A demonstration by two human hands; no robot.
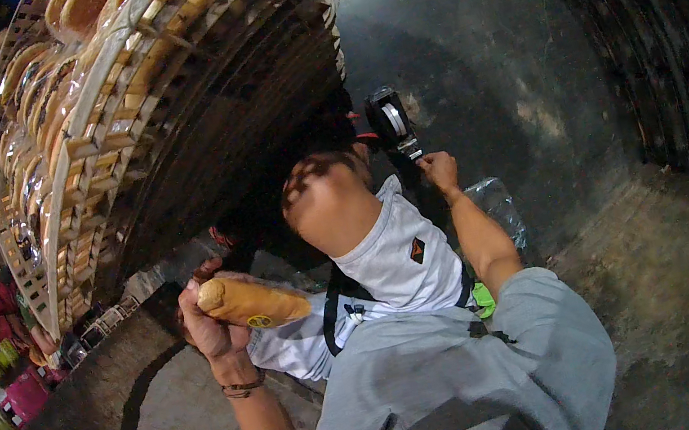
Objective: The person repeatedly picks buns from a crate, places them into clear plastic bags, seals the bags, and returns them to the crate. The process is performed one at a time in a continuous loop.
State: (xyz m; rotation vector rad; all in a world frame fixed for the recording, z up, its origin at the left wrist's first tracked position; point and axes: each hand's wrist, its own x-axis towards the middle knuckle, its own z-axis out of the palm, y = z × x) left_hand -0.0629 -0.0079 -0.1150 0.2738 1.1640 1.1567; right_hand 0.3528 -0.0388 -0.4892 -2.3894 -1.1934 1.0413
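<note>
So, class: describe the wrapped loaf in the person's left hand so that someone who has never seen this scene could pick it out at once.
Start at the big stack of woven bamboo trays filling the upper left, with wrapped loaves lying on top. Drop below its lower edge to the person's left hand, raised with a bracelet at the wrist. The long golden bread loaf in clear wrap sits in its grip, the only one off the trays.

Golden-brown bread loaf (252,302), white shirt (394,263)

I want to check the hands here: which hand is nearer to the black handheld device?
The right. The right hand touches the lower end of the black handheld device, apparently holding it. The left hand is far to its lower left, with its grip on a wrapped bread loaf.
</note>
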